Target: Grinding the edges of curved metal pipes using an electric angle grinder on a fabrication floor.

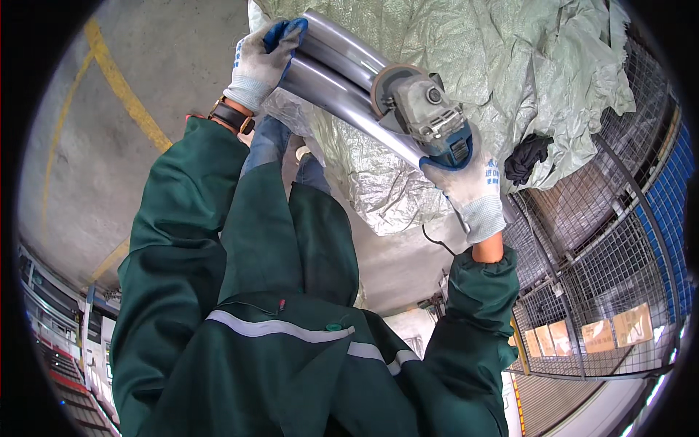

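My left hand (267, 58), in a white glove with blue palm and fingertips, is closed on the left end of a shiny metal profile (331, 93). The profile looks like two rounded tubes side by side with a groove between them, and slants down to the right. In a matching glove, my right hand (468, 182) grips the rear of an angle grinder (428, 109) with a blue body and grey head. Its brownish disc (391, 81) sits over the profile; whether it touches or spins I cannot tell. Part of the profile's right end is hidden behind the grinder and glove.
A crumpled pale green woven sheet (480, 44) spreads beneath the profile, with a black cloth (527, 158) on its right. A dark cord (438, 242) hangs near my right wrist. Wire mesh fencing (604, 280) and cardboard boxes (632, 325) stand at right. A yellow line (129, 95) marks the left floor.
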